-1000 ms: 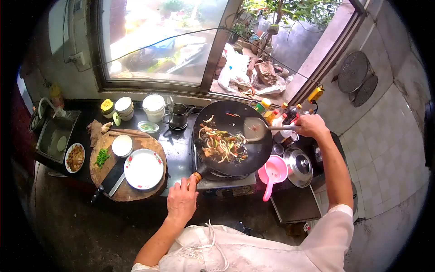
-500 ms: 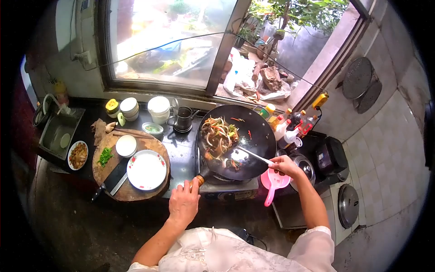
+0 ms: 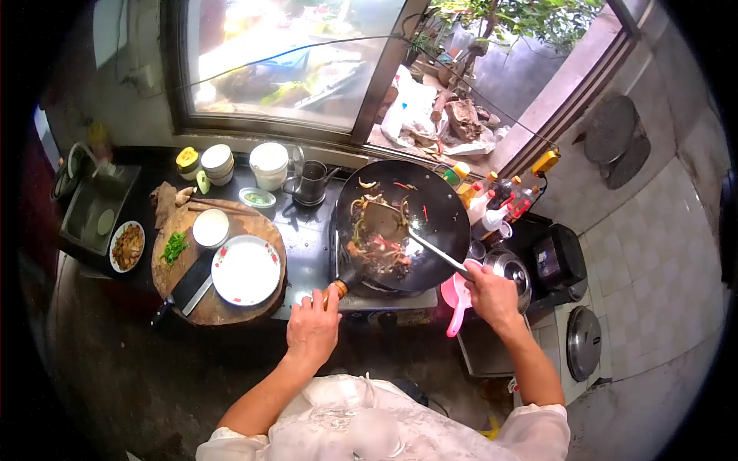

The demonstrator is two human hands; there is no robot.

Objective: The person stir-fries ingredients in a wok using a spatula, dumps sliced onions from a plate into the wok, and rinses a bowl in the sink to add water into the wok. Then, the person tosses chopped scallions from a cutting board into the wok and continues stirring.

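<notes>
A black wok (image 3: 438, 219) sits tilted on the stove, holding a stir-fry of noodles and vegetables (image 3: 377, 234). My left hand (image 3: 312, 329) grips the wok's wooden handle at its near end. My right hand (image 3: 489, 290) holds the long handle of a metal ladle (image 3: 384, 220), whose bowl rests in the food at the wok's left side.
A round wooden board (image 3: 184, 296) to the left carries an empty white plate (image 3: 246, 270), a small bowl, chopped greens and a cleaver. Bowls and a dark kettle (image 3: 310, 183) line the window sill. Sauce bottles (image 3: 500, 201), a pink scoop (image 3: 455, 295), a pot lid and a sink (image 3: 91, 213) surround the stove.
My right hand drew back from the bottles toward me, near the pink scoop, and the ladle now reaches into the food. The food shifted in the wok. My left hand stayed on the handle.
</notes>
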